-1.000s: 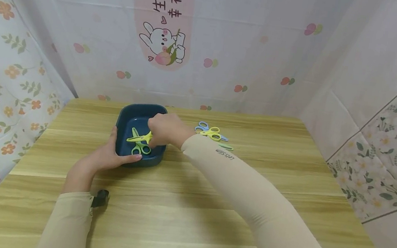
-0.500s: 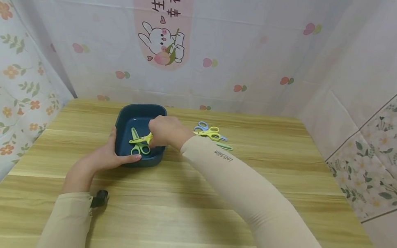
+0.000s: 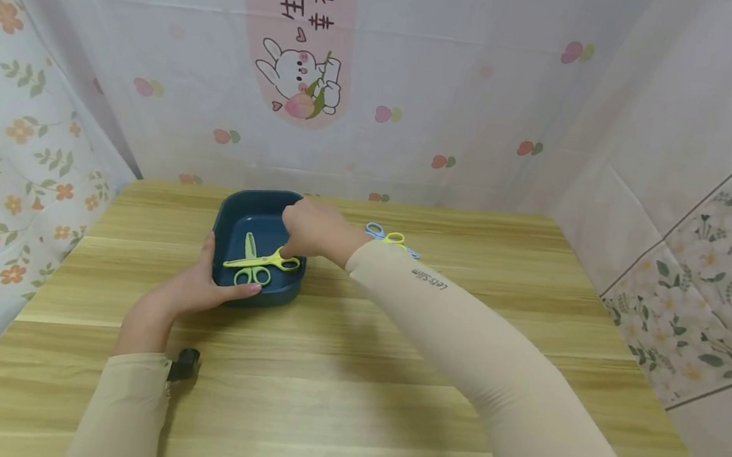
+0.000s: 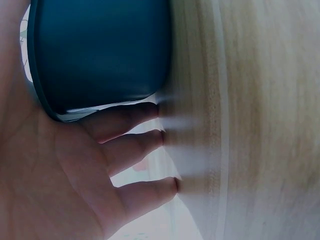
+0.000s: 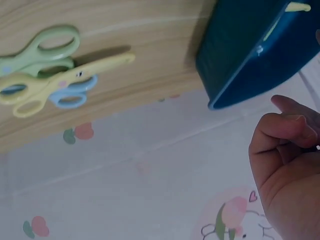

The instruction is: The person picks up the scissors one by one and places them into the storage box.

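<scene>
A dark blue plastic box stands on the table, with my left hand spread round its near left corner. The thumb lies along the near rim, while the straight fingers reach down beside the wall to the tabletop. Inside the box, yellow scissors lie across green scissors. My right hand is over the box's right side, its fingers loosely curled close above the yellow handles. In the right wrist view this hand appears beside the box with nothing seen in its grasp.
Right of the box, several more scissors lie in an overlapping group: yellow scissors, blue scissors and green scissors. My right forearm partly covers them in the head view. A printed curtain hangs behind the wooden table.
The yellow scissors have gone down onto the green pair, and their handles now show free of my fingers. My right hand has shifted slightly right and away. The left hand has stayed put.
</scene>
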Available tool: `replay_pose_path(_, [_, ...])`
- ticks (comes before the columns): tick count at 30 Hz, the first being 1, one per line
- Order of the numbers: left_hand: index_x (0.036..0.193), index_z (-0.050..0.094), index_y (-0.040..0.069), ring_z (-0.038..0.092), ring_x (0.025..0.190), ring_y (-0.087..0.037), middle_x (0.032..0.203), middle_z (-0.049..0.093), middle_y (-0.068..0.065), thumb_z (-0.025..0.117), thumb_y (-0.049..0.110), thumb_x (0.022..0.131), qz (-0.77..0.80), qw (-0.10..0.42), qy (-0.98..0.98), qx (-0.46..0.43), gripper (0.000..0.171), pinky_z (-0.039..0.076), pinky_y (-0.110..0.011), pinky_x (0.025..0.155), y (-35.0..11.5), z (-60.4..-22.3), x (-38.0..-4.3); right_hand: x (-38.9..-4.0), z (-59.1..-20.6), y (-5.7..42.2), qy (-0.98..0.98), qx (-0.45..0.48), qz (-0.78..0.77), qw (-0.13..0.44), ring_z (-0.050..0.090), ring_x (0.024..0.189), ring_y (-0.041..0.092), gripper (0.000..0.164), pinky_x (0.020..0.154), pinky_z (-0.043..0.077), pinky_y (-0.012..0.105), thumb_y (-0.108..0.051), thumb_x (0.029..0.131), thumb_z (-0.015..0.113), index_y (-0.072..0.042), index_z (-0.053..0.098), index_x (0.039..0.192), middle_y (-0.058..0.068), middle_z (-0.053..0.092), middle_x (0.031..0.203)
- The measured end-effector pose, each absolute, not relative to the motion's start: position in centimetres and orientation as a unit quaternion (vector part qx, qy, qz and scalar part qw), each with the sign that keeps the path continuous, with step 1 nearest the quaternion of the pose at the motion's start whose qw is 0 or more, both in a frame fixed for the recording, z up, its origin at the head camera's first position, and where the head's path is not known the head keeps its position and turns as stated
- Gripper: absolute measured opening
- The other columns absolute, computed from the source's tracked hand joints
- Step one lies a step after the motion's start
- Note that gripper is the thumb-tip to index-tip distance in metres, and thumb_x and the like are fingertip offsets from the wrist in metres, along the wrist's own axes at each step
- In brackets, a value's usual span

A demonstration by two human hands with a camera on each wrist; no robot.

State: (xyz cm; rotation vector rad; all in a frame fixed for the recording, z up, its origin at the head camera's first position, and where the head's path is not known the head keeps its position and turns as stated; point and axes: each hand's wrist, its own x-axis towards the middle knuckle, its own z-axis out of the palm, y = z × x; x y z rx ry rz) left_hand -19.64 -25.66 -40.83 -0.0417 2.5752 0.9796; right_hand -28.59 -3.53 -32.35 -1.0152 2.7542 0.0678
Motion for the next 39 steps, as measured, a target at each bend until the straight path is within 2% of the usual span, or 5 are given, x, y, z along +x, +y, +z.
replay_pose_path(12, [0.157, -0.042, 0.008, 0.028, 0.154, -0.061, 0.170, 0.008, -0.043, 0.070, 0.077, 0.088, 0.352, 0.187, 0.917, -0.013, 0.148, 0.032, -0.071, 0.123, -25.5, -40.7, -19.6, -29.6, -29.4, -0.1, 0.947, -0.297, -0.025, 0.117, 0.056, 0.076, 0.015, 0.049, 0.073, 0.055, 0.038, -0.060, 0.091, 0.079, -0.013, 0.068, 0.088, -0.004, 0.053, 0.082])
replay_pose_path(17, [0.158, -0.041, 0.009, 0.029, 0.154, -0.060, 0.170, 0.010, -0.043, 0.070, 0.078, 0.087, 0.345, 0.189, 0.919, -0.015, 0.149, 0.033, -0.070, 0.123, -25.4, -40.6, -19.6, -30.0, -28.8, 2.1, 0.954, -0.277, -0.035, 0.110, 0.068, 0.115, 0.022, 0.074, 0.096, 0.059, 0.042, -0.065, 0.089, 0.078, -0.007, 0.064, 0.132, 0.004, 0.069, 0.124])
replay_pose_path(21, [0.158, -0.041, 0.009, 0.028, 0.154, -0.061, 0.170, 0.008, -0.043, 0.069, 0.079, 0.087, 0.338, 0.193, 0.921, -0.021, 0.148, 0.033, -0.070, 0.124, -25.4, -40.7, -19.5, -30.4, -28.5, 3.7, 0.956, -0.269, -0.051, 0.109, 0.047, 0.154, 0.029, 0.107, 0.122, 0.045, 0.049, -0.063, 0.089, 0.079, -0.008, 0.029, 0.167, 0.010, 0.046, 0.168])
replay_pose_path(27, [0.158, -0.041, 0.010, 0.028, 0.154, -0.061, 0.170, 0.009, -0.044, 0.068, 0.079, 0.087, 0.334, 0.191, 0.923, -0.021, 0.148, 0.033, -0.071, 0.123, -25.5, -40.7, -19.5, -31.0, -28.5, 6.2, 0.961, -0.253, -0.041, 0.105, 0.044, 0.156, 0.030, 0.112, 0.124, 0.044, 0.050, -0.063, 0.089, 0.079, -0.012, 0.020, 0.171, 0.010, 0.041, 0.171])
replay_pose_path(39, [0.159, -0.039, 0.009, 0.028, 0.154, -0.060, 0.170, 0.010, -0.043, 0.070, 0.078, 0.087, 0.340, 0.186, 0.922, -0.020, 0.147, 0.033, -0.070, 0.124, -25.4, -40.6, -19.3, -32.7, -31.4, 10.3, 0.959, -0.249, -0.076, 0.111, 0.047, 0.153, 0.031, 0.093, 0.124, 0.043, 0.050, -0.053, 0.092, 0.080, -0.012, 0.036, 0.164, 0.003, 0.051, 0.165])
